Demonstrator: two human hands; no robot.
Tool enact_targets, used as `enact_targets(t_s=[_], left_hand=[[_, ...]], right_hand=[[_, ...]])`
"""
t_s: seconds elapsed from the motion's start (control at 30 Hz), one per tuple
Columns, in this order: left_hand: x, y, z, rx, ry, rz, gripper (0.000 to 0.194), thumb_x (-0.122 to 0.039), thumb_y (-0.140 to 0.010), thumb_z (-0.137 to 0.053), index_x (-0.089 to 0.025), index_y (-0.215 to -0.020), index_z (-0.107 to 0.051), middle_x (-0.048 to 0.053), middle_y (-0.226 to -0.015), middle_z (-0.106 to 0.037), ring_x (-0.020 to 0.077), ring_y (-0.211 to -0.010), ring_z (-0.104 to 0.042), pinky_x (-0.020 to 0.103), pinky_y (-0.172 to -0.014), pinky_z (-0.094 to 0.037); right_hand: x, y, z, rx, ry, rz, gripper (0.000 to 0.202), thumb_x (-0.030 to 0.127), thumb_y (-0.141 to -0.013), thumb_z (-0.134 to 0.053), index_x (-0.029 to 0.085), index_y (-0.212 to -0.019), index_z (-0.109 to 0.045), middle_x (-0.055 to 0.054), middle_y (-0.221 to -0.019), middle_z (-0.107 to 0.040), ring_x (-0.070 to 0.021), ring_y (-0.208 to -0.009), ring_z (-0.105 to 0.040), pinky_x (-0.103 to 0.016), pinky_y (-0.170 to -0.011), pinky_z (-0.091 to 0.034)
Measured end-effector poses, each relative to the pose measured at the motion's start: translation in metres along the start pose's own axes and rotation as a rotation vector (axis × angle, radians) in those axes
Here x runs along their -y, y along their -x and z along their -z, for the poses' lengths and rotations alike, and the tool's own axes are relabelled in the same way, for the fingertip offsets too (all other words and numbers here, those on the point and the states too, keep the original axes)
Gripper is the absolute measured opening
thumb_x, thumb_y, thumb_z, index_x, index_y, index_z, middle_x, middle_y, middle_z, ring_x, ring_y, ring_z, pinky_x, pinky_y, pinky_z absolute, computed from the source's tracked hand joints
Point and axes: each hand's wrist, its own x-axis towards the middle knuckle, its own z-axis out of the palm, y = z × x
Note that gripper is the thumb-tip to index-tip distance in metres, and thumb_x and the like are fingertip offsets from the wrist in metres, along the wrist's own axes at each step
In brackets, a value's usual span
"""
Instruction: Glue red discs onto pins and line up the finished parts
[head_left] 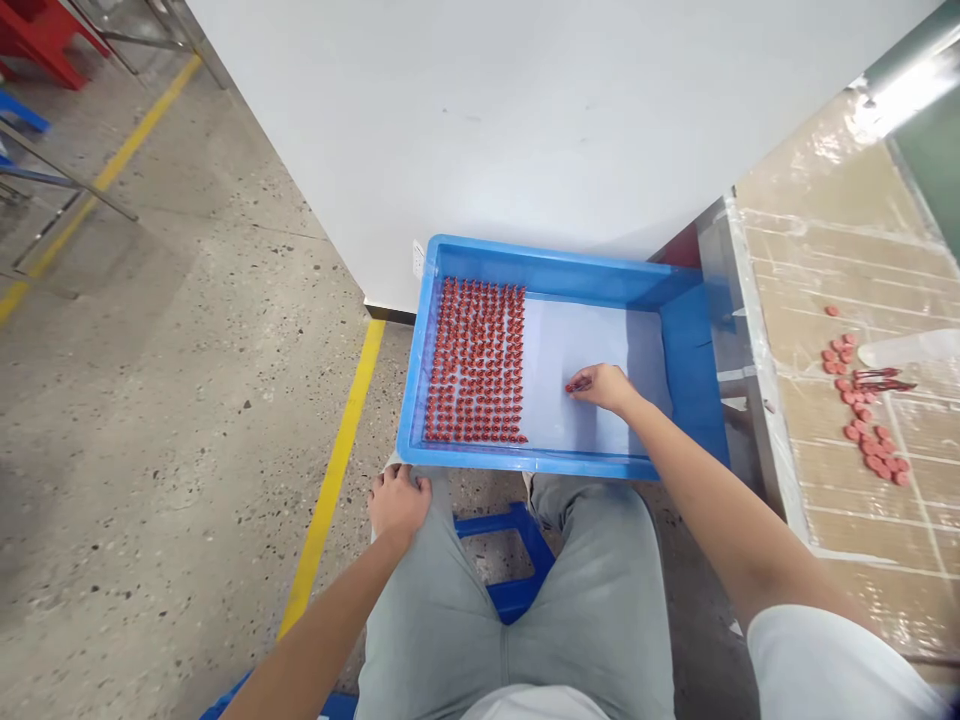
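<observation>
A blue plastic tray [480,458] with a white-lined bottom lies in front of my knees. Rows of small red pointed pieces [476,360] stand close together in its left part. My right hand [600,387] is over the bare right part, fingertips pinched round a small red piece [571,387] that they mostly cover. It is apart from the rows. My left hand [400,503] rests on my left knee by the tray's near left corner, fingers lying over the grey trousers, holding nothing.
On the right, a tape-covered table [832,260] carries loose red discs [874,450], thin dark red pieces [885,380] and a whitish translucent object [911,347]. A white panel [525,120] rises behind the tray. Yellow floor line [337,460] and metal-legged stools [60,180] are at left.
</observation>
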Motion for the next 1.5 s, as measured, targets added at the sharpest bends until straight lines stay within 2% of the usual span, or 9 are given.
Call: enact_targets(t_s=[0.23,0.4,0.53,0.8,1.2,1.5], left_hand=[[0.002,-0.001,-0.003,0.006,-0.003,0.002,0.042,-0.037,-0.089,-0.044,-0.021,-0.121,-0.066,0.013,-0.129,-0.06,0.036,-0.117,-0.051,0.05,-0.094,-0.044],[0.002,-0.001,-0.003,0.003,0.002,0.003,0.042,-0.037,-0.089,-0.043,-0.022,-0.121,-0.065,0.012,-0.129,-0.06,0.036,-0.118,-0.051,0.05,-0.094,-0.044],[0.002,-0.001,-0.003,0.002,0.004,0.002,0.042,-0.037,-0.089,-0.044,-0.021,-0.122,-0.065,0.012,-0.129,-0.061,0.0366,-0.119,-0.051,0.051,-0.095,-0.043],[0.002,-0.001,-0.003,0.001,0.0,0.004,0.042,-0.037,-0.089,-0.043,-0.021,-0.122,-0.065,0.012,-0.13,-0.06,0.0365,-0.119,-0.051,0.051,-0.096,-0.043],[0.001,0.0,-0.002,0.011,-0.006,0.005,0.043,-0.037,-0.089,-0.044,-0.021,-0.122,-0.066,0.012,-0.13,-0.06,0.0359,-0.117,-0.052,0.05,-0.095,-0.044],[0.001,-0.001,-0.001,0.015,-0.004,0.004,0.043,-0.037,-0.089,-0.043,-0.021,-0.123,-0.065,0.011,-0.13,-0.061,0.0371,-0.118,-0.051,0.051,-0.096,-0.043]], right_hand=[[0.024,0.012,-0.018,0.102,0.067,0.217,0.017,0.015,-0.076,-0.073,0.023,-0.09,-0.078,0.003,-0.084,-0.076,-0.0158,-0.082,-0.072,-0.022,-0.08,-0.052],[0.041,0.02,-0.039,0.142,0.08,0.311,0.018,0.013,-0.079,-0.071,0.024,-0.091,-0.078,0.003,-0.089,-0.077,-0.0162,-0.083,-0.072,-0.023,-0.078,-0.051],[0.048,0.022,-0.047,0.161,0.059,0.361,0.019,0.013,-0.079,-0.07,0.026,-0.091,-0.078,0.004,-0.093,-0.077,-0.0169,-0.087,-0.072,-0.024,-0.08,-0.051],[0.046,0.02,-0.052,0.145,-0.016,0.358,0.016,0.016,-0.079,-0.073,0.022,-0.093,-0.076,0.002,-0.089,-0.077,-0.0145,-0.081,-0.072,-0.022,-0.076,-0.051],[0.051,0.023,-0.057,0.216,0.017,0.403,0.017,0.021,-0.078,-0.074,0.026,-0.093,-0.079,0.004,-0.088,-0.077,-0.0147,-0.079,-0.071,-0.022,-0.074,-0.048],[0.052,0.021,-0.059,0.217,0.042,0.414,0.015,0.024,-0.079,-0.073,0.028,-0.092,-0.08,0.002,-0.093,-0.077,-0.0168,-0.084,-0.071,-0.024,-0.076,-0.048]])
